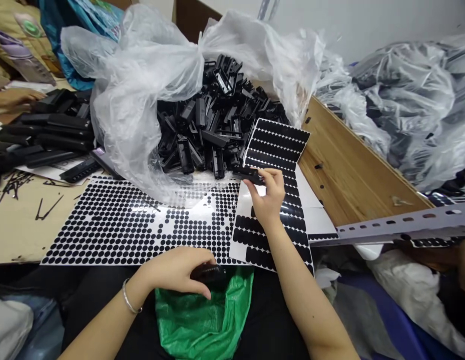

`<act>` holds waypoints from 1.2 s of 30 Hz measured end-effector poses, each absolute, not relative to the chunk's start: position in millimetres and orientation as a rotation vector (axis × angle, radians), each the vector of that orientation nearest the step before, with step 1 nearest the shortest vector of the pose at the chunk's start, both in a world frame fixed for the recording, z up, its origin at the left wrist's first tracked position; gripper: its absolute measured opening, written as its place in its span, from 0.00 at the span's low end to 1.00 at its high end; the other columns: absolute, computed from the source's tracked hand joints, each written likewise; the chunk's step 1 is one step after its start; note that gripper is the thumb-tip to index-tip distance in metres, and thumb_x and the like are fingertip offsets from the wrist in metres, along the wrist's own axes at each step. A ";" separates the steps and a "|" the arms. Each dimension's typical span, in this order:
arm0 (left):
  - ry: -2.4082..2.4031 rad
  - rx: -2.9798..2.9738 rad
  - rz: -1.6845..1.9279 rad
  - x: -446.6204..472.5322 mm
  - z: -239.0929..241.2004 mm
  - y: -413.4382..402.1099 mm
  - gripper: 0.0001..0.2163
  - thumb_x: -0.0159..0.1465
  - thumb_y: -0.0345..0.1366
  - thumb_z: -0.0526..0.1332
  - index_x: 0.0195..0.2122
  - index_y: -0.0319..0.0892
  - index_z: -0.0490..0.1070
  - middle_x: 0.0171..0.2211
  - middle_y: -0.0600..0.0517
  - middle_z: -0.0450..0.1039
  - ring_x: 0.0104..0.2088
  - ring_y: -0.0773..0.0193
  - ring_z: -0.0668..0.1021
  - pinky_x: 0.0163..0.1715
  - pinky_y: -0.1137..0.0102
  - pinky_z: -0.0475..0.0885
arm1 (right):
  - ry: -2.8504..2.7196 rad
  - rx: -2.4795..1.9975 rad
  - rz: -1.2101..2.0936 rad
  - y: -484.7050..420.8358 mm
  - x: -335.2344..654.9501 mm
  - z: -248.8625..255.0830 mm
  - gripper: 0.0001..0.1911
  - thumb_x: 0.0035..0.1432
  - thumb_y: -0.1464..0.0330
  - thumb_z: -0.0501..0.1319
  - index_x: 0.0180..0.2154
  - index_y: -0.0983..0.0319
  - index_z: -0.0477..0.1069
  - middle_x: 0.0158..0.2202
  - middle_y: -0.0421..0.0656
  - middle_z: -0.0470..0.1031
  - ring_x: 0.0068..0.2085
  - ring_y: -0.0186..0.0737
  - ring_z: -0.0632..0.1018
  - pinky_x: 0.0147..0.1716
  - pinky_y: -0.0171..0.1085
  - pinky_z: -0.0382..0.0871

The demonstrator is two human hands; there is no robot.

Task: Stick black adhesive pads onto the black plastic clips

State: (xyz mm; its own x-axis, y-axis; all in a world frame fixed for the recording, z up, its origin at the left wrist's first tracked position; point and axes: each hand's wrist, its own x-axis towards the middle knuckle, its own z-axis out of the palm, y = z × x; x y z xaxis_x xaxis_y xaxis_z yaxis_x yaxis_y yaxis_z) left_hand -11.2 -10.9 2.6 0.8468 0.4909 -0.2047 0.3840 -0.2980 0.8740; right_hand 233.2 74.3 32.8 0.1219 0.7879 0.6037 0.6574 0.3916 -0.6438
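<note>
My right hand is raised over a sheet of black oblong stickers and pinches a small black plastic part by its end. My left hand, with a bracelet at the wrist, is closed over another black plastic part just above a green plastic bag on my lap. A large sheet of round black stickers lies flat on the table in front of me. Behind it an open clear plastic bag holds a heap of black plastic parts.
Long black parts are stacked at the left, next to another person's hand. A wooden board slopes at the right, with a perforated metal rail below it and more filled clear bags behind.
</note>
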 end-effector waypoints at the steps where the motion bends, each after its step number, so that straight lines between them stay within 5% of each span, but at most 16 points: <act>1: 0.653 1.856 0.175 -11.1 3.6 -10.9 0.23 0.57 0.49 0.67 0.52 0.47 0.69 0.45 0.48 0.74 0.39 0.58 0.76 0.34 0.68 0.68 | -1.529 -1.296 0.257 68.7 233.4 35.9 0.13 0.58 0.57 0.64 0.43 0.56 0.75 0.41 0.46 0.74 0.43 0.47 0.76 0.45 0.49 0.74; 5: 0.856 1.585 0.567 -8.0 4.4 -8.3 0.36 0.62 0.44 0.64 0.67 0.56 0.47 0.64 0.43 0.57 0.56 0.52 0.70 0.51 0.59 0.70 | -1.627 -1.138 0.955 43.8 222.8 41.3 0.12 0.54 0.57 0.68 0.36 0.57 0.76 0.34 0.42 0.78 0.37 0.44 0.78 0.38 0.45 0.76; 8: 0.910 1.421 0.717 -4.3 -2.0 -1.5 0.27 0.62 0.42 0.63 0.62 0.51 0.58 0.58 0.43 0.64 0.54 0.53 0.71 0.51 0.59 0.70 | -1.727 -1.068 1.284 32.9 206.5 34.1 0.13 0.53 0.57 0.68 0.36 0.57 0.76 0.33 0.42 0.78 0.36 0.44 0.79 0.36 0.44 0.76; 12: 1.052 1.128 0.798 -2.5 -14.1 9.9 0.17 0.59 0.43 0.66 0.46 0.42 0.71 0.39 0.49 0.73 0.39 0.61 0.75 0.41 0.66 0.72 | -1.772 -1.238 1.067 40.4 196.9 14.8 0.16 0.66 0.57 0.54 0.43 0.58 0.76 0.37 0.45 0.75 0.36 0.42 0.77 0.37 0.45 0.75; 17: 0.953 0.849 0.812 -3.8 -13.8 13.1 0.21 0.61 0.46 0.64 0.52 0.42 0.70 0.41 0.49 0.75 0.37 0.63 0.75 0.37 0.69 0.71 | -2.175 -1.354 0.740 56.4 203.9 -7.2 0.12 0.64 0.65 0.57 0.37 0.57 0.80 0.35 0.47 0.75 0.40 0.48 0.74 0.41 0.50 0.72; 25: 0.940 0.757 0.880 2.3 -13.3 13.0 0.20 0.60 0.48 0.66 0.48 0.41 0.72 0.43 0.47 0.75 0.40 0.62 0.77 0.37 0.69 0.74 | -2.010 -1.386 0.936 58.7 204.5 -3.9 0.08 0.59 0.67 0.62 0.28 0.59 0.75 0.31 0.44 0.74 0.35 0.42 0.74 0.38 0.47 0.73; 31: 0.984 0.772 0.832 4.7 -21.7 15.6 0.18 0.53 0.46 0.71 0.38 0.38 0.75 0.34 0.49 0.76 0.34 0.62 0.77 0.34 0.67 0.75 | -1.558 -1.207 1.378 44.3 191.1 11.9 0.09 0.55 0.59 0.67 0.30 0.58 0.78 0.48 0.46 0.70 0.48 0.44 0.75 0.45 0.44 0.75; 36: 0.991 0.769 0.863 5.6 -23.6 15.8 0.19 0.50 0.47 0.72 0.35 0.38 0.76 0.31 0.50 0.75 0.33 0.62 0.77 0.31 0.68 0.75 | -1.429 -1.152 1.452 32.6 172.5 8.4 0.11 0.52 0.58 0.69 0.29 0.58 0.78 0.49 0.46 0.68 0.51 0.45 0.74 0.46 0.43 0.76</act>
State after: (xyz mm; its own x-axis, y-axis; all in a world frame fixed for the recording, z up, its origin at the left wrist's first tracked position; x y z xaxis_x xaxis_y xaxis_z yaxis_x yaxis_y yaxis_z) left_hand 5.6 15.8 -23.6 0.2914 0.8789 -0.3776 -0.2530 0.4515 0.8557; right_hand 172.5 32.6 8.4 -0.2850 0.9552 -0.0793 0.0646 -0.0635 -0.9959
